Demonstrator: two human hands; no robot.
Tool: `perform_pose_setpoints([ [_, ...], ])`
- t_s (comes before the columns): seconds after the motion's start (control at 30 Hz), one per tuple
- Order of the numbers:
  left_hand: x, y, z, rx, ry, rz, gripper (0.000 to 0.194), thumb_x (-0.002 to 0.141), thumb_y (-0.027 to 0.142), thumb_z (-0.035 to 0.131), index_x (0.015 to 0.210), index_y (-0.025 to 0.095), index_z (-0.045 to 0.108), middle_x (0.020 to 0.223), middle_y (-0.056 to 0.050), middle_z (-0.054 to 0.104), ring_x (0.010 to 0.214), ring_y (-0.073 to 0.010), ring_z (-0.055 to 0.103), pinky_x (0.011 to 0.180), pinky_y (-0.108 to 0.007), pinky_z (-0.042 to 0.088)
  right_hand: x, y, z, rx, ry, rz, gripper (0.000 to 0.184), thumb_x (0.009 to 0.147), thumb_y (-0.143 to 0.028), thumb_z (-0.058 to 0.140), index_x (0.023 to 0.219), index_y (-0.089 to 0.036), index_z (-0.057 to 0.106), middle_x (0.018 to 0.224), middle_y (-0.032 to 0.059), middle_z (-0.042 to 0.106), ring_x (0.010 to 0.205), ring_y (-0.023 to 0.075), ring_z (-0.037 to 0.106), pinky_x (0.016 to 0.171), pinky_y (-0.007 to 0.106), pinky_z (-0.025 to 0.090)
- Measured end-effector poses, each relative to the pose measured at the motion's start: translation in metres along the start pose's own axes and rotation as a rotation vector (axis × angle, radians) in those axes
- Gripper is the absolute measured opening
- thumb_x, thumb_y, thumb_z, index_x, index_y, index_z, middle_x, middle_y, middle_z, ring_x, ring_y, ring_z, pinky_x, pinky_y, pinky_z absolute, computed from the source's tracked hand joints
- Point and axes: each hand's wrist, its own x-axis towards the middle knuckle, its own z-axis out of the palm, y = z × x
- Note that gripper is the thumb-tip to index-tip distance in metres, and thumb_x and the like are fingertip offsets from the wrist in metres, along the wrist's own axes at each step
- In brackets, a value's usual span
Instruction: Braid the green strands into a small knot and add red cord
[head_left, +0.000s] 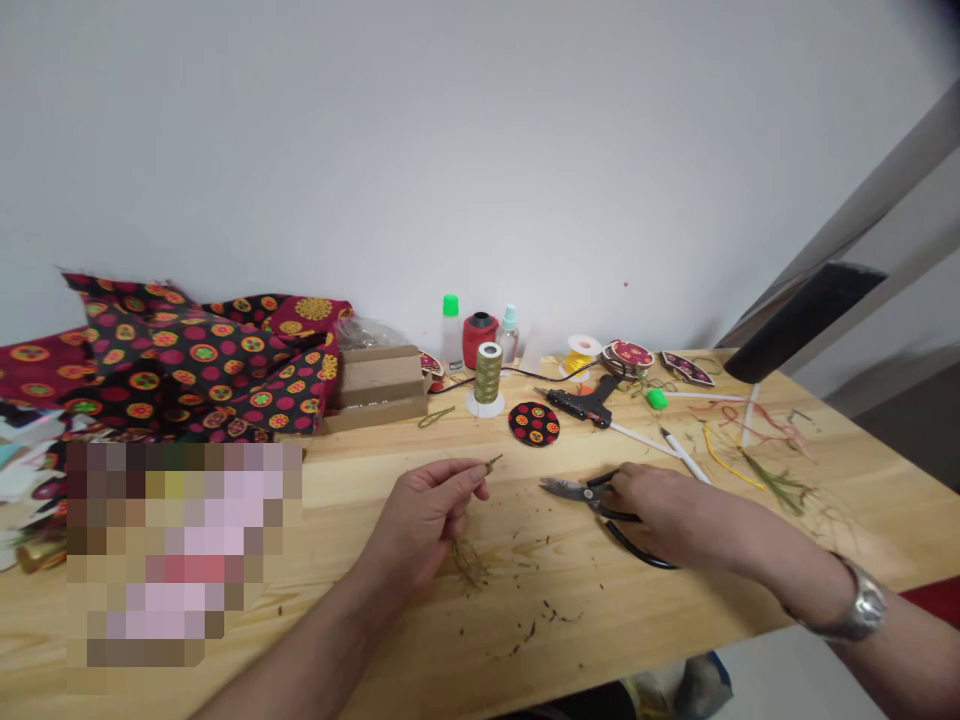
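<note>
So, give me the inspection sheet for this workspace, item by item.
Surface: wooden table, scattered with dark trimmings.
Job's things: fibre tuft; snips.
Clutter: printed fabric, glue gun, thread spool, cardboard blocks, coloured strands.
Grippers: bare hands; left hand pinches the fibre tuft, right hand grips the snips.
Cables: glue gun's black cord runs along the table's back.
Surroundings: white wall; a blurred patch hides the table's left part.
</note>
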Motion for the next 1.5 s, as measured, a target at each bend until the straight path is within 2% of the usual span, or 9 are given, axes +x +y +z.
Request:
perform_pose_setpoints([
  [0.13, 0.001, 0.001, 0.001, 0.007, -0.001, 0.001, 0.015, 0.064, 0.027, 0.068, 0.063, 0.012, 0.065, 0.055, 0.002, 0.054, 0.038, -0.0002, 0.024, 0.034, -0.015, 0.015, 0.006, -0.007, -0.02, -0.074, -0.057, 0.077, 0.016, 0.072, -0.017, 0.049, 0.065, -0.016, 0.064, 0.071, 0.0093, 0.064, 0.063, 0.0184, 0.058, 0.057, 0.028, 0.037],
  [0.2, 0.0, 0.0, 0.001, 0.005, -0.001, -0.005, 0.016, 0.064, 0.027, 0.068, 0.063, 0.011, 0.064, 0.056, 0.002, 0.055, 0.038, -0.0001, 0.025, 0.034, -0.015, 0.015, 0.014, -0.018, -0.027, -0.076, 0.047, 0.103, 0.019, 0.073, -0.018, 0.05, 0.06, -0.015, 0.062, 0.065, 0.0101, 0.063, 0.06, 0.0184, 0.056, 0.056, 0.028, 0.036],
  [0.23, 0.0, 0.0, 0.001, 0.002, -0.002, -0.008, 0.016, 0.064, 0.027, 0.068, 0.063, 0.011, 0.064, 0.056, 0.001, 0.054, 0.038, 0.0, 0.025, 0.034, -0.015, 0.015, 0.02, -0.026, -0.029, -0.02, 0.148, 0.095, 0.02, 0.075, -0.021, 0.049, 0.061, -0.014, 0.062, 0.065, 0.0103, 0.063, 0.061, 0.0183, 0.056, 0.057, 0.029, 0.036],
  [0.33, 0.0, 0.0, 0.0, -0.015, -0.003, -0.006, 0.017, 0.065, 0.027, 0.068, 0.065, 0.011, 0.063, 0.057, 0.002, 0.054, 0.037, 0.0006, 0.024, 0.034, -0.015, 0.014, 0.043, -0.055, -0.025, 0.473, 0.298, 0.037, 0.022, 0.081, -0.027, 0.045, 0.074, -0.017, 0.065, 0.072, 0.0048, 0.064, 0.063, 0.0139, 0.055, 0.058, 0.026, 0.037],
  [0.4, 0.0, 0.001, 0.0, -0.023, 0.004, 0.001, 0.017, 0.065, 0.027, 0.068, 0.067, 0.011, 0.063, 0.057, 0.002, 0.053, 0.037, 0.0008, 0.023, 0.034, -0.015, 0.014, 0.06, -0.073, -0.015, 0.89, 0.296, 0.05, 0.02, 0.077, -0.03, 0.051, 0.083, -0.017, 0.064, 0.074, 0.0029, 0.064, 0.062, 0.012, 0.053, 0.056, 0.024, 0.038],
  [0.47, 0.001, 0.002, -0.001, -0.033, 0.014, 0.007, 0.017, 0.065, 0.027, 0.068, 0.067, 0.011, 0.064, 0.056, 0.003, 0.051, 0.038, 0.0007, 0.023, 0.034, -0.014, 0.015, 0.075, -0.085, -0.006, 1.182, 0.283, 0.075, 0.019, 0.072, -0.029, 0.057, 0.083, -0.015, 0.063, 0.07, 0.0014, 0.062, 0.058, 0.0102, 0.05, 0.052, 0.023, 0.037],
  [0.63, 0.004, 0.003, -0.002, -0.044, 0.028, 0.017, 0.016, 0.066, 0.026, 0.068, 0.07, 0.011, 0.064, 0.056, 0.003, 0.051, 0.039, -0.0001, 0.024, 0.035, -0.013, 0.016, 0.09, -0.092, 0.005, 1.508, 0.266, 0.101, 0.016, 0.061, -0.025, 0.064, 0.071, -0.013, 0.062, 0.055, -0.0032, 0.053, 0.048, 0.0062, 0.041, 0.046, 0.021, 0.031],
  [0.87, 0.007, -0.003, -0.002, -0.017, 0.033, 0.009, 0.018, 0.065, 0.028, 0.068, 0.072, 0.011, 0.065, 0.056, 0.003, 0.052, 0.039, -0.0005, 0.024, 0.035, -0.014, 0.015, 0.089, -0.088, 0.014, 1.611, 0.26, 0.075, 0.017, 0.064, -0.026, 0.064, 0.073, -0.011, 0.063, 0.057, -0.0014, 0.058, 0.045, 0.004, 0.039, 0.044, 0.02, 0.03],
  [1.5, 0.006, -0.002, -0.001, -0.006, 0.048, -0.024, 0.02, 0.062, 0.029, 0.07, 0.069, 0.012, 0.066, 0.055, 0.002, 0.054, 0.038, 0.0, 0.025, 0.034, -0.015, 0.016, 0.089, -0.085, 0.021, 1.558, 0.293, 0.049, 0.019, 0.069, -0.026, 0.058, 0.078, -0.012, 0.065, 0.06, 0.0004, 0.059, 0.05, 0.0063, 0.046, 0.047, 0.02, 0.035],
])
